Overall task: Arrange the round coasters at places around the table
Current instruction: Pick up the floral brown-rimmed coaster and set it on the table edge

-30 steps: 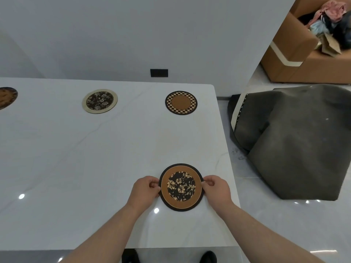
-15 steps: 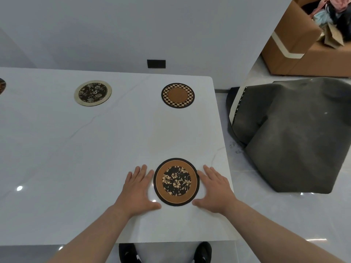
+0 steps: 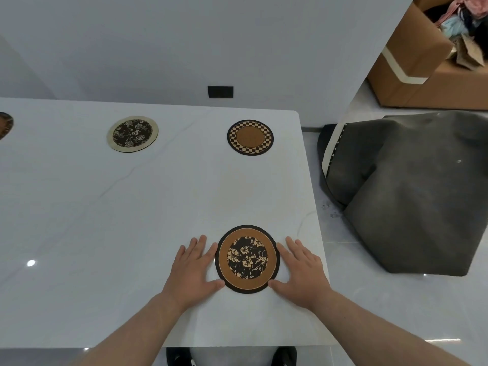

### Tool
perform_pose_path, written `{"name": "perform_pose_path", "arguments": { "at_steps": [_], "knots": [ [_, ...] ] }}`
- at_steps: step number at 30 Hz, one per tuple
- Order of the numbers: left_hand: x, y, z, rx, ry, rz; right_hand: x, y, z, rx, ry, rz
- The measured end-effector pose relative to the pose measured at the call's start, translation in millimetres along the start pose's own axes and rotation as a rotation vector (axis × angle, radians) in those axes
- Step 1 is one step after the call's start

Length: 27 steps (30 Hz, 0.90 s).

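A round brown coaster with a black floral centre (image 3: 247,259) lies flat near the front right of the white table (image 3: 105,212). My left hand (image 3: 194,269) rests flat on the table at its left rim, fingers spread. At the right rim, my right hand (image 3: 301,270) lies the same way, palm down. Both hands touch or nearly touch the coaster's edge and hold nothing. Farther back lie a checkered coaster (image 3: 250,137), a cream-rimmed floral coaster (image 3: 132,134), and part of a dark coaster (image 3: 4,125) at the left edge.
The table's right edge runs just beside my right hand. On the floor to the right lies a dark grey cloth heap (image 3: 412,191). A cardboard box (image 3: 427,64) with clothes stands at the back right. A black wall socket (image 3: 220,91) sits behind the table.
One second ago both hands pinched the floral coaster's rim. They have let go and now lie flat with fingers spread on either side. The coaster stays in place.
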<state>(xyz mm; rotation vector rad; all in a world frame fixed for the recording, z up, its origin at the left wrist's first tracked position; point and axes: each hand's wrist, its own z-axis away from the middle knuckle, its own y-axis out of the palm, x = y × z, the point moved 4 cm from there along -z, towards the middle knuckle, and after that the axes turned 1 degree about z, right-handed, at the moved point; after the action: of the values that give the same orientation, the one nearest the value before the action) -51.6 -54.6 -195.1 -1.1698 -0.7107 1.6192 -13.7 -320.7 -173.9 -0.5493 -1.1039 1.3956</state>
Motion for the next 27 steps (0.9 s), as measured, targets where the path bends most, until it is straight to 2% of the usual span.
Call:
{"name": "perform_pose_path", "arguments": {
  "at_steps": [27],
  "knots": [
    [-5.3, 2.7, 0.0, -0.068, -0.070, -0.056, -1.9, 6.6, -3.9, 0.000, 0.020, 0.027]
  ]
}}
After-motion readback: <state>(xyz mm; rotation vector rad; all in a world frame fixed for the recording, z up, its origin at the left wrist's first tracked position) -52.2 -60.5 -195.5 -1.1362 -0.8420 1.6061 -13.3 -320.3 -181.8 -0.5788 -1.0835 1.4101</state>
